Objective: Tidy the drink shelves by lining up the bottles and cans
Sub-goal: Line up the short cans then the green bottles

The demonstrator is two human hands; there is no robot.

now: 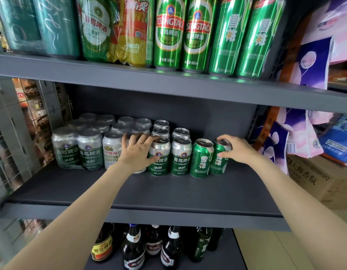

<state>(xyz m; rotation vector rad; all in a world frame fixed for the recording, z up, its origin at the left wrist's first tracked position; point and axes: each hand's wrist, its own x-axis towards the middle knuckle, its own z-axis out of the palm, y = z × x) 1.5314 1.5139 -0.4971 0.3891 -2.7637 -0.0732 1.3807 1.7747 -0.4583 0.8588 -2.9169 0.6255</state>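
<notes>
On the middle shelf [149, 188] stands a row of small cans. My left hand [136, 152] lies over a silver can [139, 170] that it mostly hides, fingers curled over its top and thumb against the neighbouring silver-and-green Tsingtao can [159, 162]. My right hand [239, 148] grips the rightmost green can [218, 163] from the top and side. A second green can [200, 161] leans slightly just left of it, touching it. Another Tsingtao can [180, 159] stands between the green pair and my left hand.
Shrink-wrapped silver can packs [79, 151] fill the shelf's left and back. Tall green cans [169, 34] line the upper shelf. Dark glass bottles [133, 248] stand on the lower shelf. Hanging packets [297, 137] and a cardboard box [315, 180] are at the right.
</notes>
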